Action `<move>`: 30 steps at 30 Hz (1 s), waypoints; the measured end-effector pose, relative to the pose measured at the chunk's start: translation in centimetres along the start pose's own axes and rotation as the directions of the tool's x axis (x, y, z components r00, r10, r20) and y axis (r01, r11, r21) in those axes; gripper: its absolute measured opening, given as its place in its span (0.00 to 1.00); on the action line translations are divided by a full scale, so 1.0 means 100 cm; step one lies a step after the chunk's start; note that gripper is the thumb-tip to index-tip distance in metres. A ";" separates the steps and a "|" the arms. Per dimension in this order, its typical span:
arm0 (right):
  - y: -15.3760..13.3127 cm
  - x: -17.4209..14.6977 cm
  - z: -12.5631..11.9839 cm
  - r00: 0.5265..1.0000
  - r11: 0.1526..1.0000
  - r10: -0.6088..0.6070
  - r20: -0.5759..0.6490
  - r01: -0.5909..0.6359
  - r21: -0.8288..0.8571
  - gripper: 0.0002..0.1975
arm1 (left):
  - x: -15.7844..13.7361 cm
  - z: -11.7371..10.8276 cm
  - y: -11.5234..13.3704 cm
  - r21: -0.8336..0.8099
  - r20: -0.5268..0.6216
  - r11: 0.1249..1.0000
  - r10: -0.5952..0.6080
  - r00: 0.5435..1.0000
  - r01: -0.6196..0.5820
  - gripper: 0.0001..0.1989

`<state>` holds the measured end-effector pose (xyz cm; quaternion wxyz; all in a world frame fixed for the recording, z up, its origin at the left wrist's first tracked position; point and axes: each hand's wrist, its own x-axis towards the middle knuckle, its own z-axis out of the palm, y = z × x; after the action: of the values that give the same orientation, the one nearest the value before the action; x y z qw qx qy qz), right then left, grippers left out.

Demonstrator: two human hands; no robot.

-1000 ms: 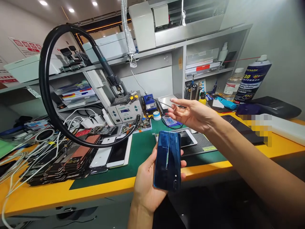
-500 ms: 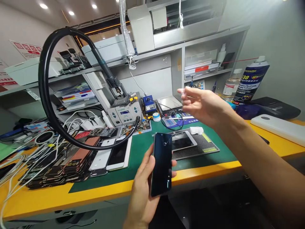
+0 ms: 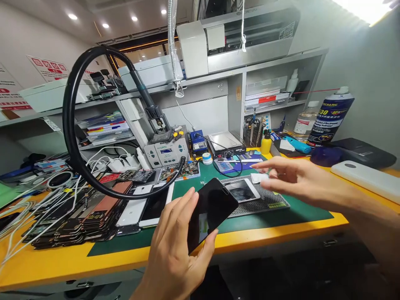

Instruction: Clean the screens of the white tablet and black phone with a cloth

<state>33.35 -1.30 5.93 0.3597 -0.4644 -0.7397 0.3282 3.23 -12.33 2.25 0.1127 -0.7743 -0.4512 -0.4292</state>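
Observation:
My left hand [image 3: 178,241] is closed around the edges of a black smartphone [image 3: 212,206]. The phone is tilted, its glossy dark face toward me, with a small oval outline near its far right end. To the right, my right hand [image 3: 300,179] is held above the mat with thumb and forefinger apart. Something faint and clear may be at its fingertips, too small to make out. Just beyond those fingertips lies a folded white wipe [image 3: 260,178]. Behind the black phone, a white phone with a dark screen [image 3: 242,190] rests on a perforated grey plate [image 3: 261,205].
A stack of phone parts [image 3: 96,212] and a white phone [image 3: 134,208] lie left. A black hose [image 3: 73,141] arcs above them, by a rework station [image 3: 167,153]. At the back right stand a yellow bottle [image 3: 266,143] and a spray can [image 3: 331,118].
My left hand has turned the phone, so its oval-marked end now points away to the upper right. My right hand has come down from above the bench toward the white wipe.

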 end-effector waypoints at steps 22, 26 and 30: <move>0.011 -0.029 0.008 0.937 0.422 0.120 0.328 -0.347 0.837 0.24 | -0.006 -0.004 -0.023 0.017 0.104 0.998 0.056 0.993 -0.058 0.32; 0.007 -0.039 0.023 0.929 0.539 0.181 0.323 -0.368 0.758 0.27 | -0.004 -0.003 -0.013 -0.039 0.120 0.992 0.121 0.985 -0.117 0.34; -0.003 -0.052 0.055 0.914 0.629 0.165 0.371 -0.387 0.674 0.23 | 0.000 -0.003 0.000 -0.008 0.115 0.977 0.212 0.970 -0.212 0.35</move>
<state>30.21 -7.05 2.13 0.3546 -0.3389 -0.5055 0.7099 3.07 -12.49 2.46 0.1333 -0.8413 -0.3725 -0.3683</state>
